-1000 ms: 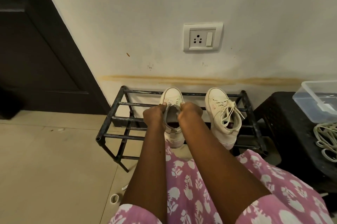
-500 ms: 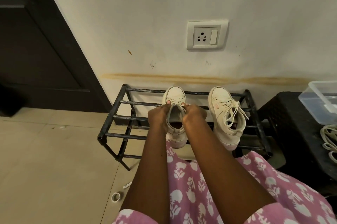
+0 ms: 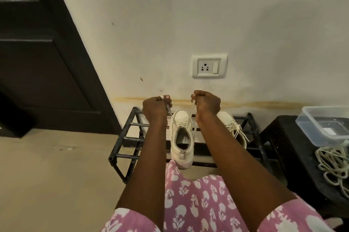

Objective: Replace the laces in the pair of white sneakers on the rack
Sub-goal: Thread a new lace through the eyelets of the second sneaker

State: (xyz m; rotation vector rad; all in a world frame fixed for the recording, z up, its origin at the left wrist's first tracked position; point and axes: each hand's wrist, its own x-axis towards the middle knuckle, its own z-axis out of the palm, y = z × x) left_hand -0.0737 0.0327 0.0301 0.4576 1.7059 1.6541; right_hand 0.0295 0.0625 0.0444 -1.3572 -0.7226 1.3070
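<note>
The left hand (image 3: pixel 155 108) and right hand (image 3: pixel 206 103) each pinch a lace end (image 3: pixel 191 111), pulled up from the white sneaker (image 3: pixel 181 138) on the rack (image 3: pixel 124 139).

Stained cream wall (image 3: pixel 170 14), socket (image 3: pixel 209 66), dark door (image 3: pixel 37 61), tiled floor (image 3: pixel 47 175).

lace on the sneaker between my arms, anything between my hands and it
Nothing visible does: the left hand and the right hand each pinch an end of the lace, drawn up taut from the sneaker.
</note>
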